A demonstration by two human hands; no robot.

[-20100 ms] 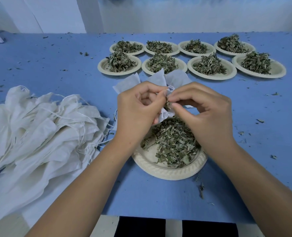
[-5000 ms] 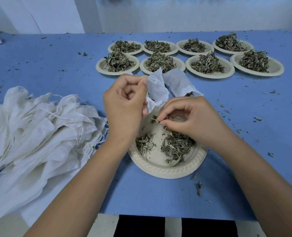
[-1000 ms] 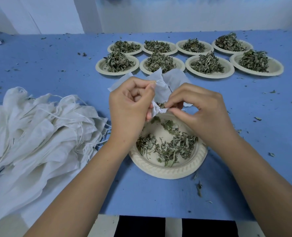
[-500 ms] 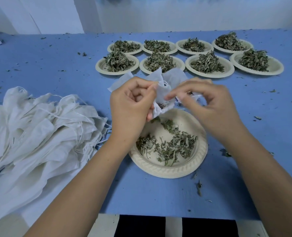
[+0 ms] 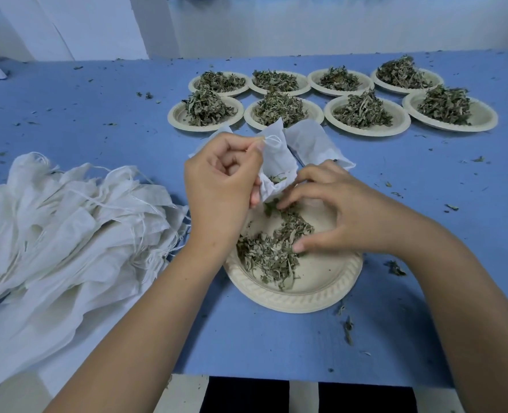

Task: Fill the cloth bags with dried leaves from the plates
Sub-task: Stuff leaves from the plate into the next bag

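My left hand [image 5: 220, 186] pinches the rim of a small white cloth bag [image 5: 276, 162] and holds its mouth open just above the near plate [image 5: 306, 302]. A few dried leaves show inside the mouth. My right hand [image 5: 345, 213] is spread low over the plate. Its fingertips and thumb touch the loose dried leaves [image 5: 270, 254] from either side. The leaves cover only the left half of the plate.
A heap of empty cloth bags [image 5: 68, 234] lies at the left on the blue table [image 5: 83, 114]. Several plates heaped with dried leaves [image 5: 363, 113] stand in two rows at the back. More white cloth [image 5: 312, 141] lies behind the held bag. Leaf crumbs are scattered about.
My right hand has dropped from the bag's mouth onto the leaves on the plate. My left hand still holds the bag in the same spot.
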